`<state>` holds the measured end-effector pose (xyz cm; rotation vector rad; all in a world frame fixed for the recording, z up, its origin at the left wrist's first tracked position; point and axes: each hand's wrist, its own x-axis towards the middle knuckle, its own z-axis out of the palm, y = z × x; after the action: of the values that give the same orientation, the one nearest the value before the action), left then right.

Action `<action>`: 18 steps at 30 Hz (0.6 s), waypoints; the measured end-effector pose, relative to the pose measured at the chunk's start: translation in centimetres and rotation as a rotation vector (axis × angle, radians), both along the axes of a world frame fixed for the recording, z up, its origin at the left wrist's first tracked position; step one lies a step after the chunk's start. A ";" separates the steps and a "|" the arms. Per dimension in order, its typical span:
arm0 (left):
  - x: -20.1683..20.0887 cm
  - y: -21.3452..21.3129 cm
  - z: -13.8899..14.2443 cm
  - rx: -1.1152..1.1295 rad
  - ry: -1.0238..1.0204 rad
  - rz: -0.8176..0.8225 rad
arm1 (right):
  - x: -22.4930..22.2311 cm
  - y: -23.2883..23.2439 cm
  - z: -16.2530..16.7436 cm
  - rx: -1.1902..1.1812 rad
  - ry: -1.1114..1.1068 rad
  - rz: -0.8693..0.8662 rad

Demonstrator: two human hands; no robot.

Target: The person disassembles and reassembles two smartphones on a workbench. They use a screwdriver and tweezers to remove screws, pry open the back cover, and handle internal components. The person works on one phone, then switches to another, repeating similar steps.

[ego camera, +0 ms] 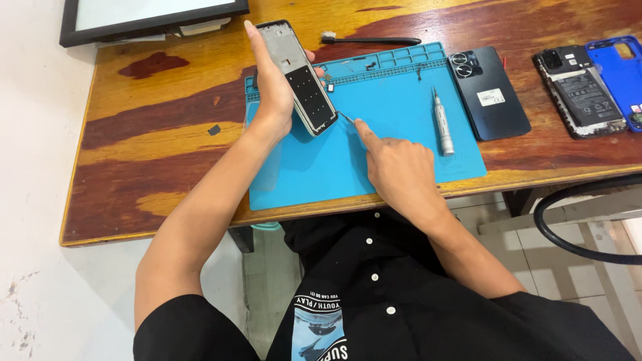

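Wooden tabletop [167, 120] carries a blue rubber mat [374, 147]. Left hand [274, 87] grasps a flat phone frame [299, 77]; right hand [398, 167] pinches thin metal tweezers [346, 118].

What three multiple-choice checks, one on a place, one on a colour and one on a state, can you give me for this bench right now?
1. Where does the silver screwdriver lie?
A. On the blue mat, right of the hands
B. On the bare wood by the framed panel
C. On top of the dark phone back

2. What colour is the work mat?
A. Red
B. Blue
C. Grey

3. How is the phone frame held?
A. Flat on the mat, untouched
B. Raised off the mat in the left hand
C. Clamped in a vice

Answers:
1 A: the screwdriver rests on the mat, beside the right hand and left of the dark phone back.
2 B: the mat is plainly blue against the brown wooden table.
3 B: the left hand's fingers wrap the frame, tilted above the mat, while the right hand points a thin tool at its lower end.
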<state>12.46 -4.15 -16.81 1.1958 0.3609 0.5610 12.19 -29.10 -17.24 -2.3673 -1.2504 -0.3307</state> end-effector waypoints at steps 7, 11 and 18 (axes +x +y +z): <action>-0.1 -0.1 0.1 -0.005 0.004 -0.013 | 0.0 -0.1 0.0 0.028 0.012 0.012; -0.2 -0.2 0.2 -0.023 0.007 -0.015 | -0.1 -0.1 0.1 0.018 0.019 0.009; -0.2 -0.2 0.1 0.008 -0.017 -0.023 | 0.0 -0.1 0.0 0.008 0.011 0.003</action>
<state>12.30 -4.35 -16.68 1.2012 0.3304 0.5526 12.16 -29.16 -17.21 -2.3566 -1.2457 -0.3210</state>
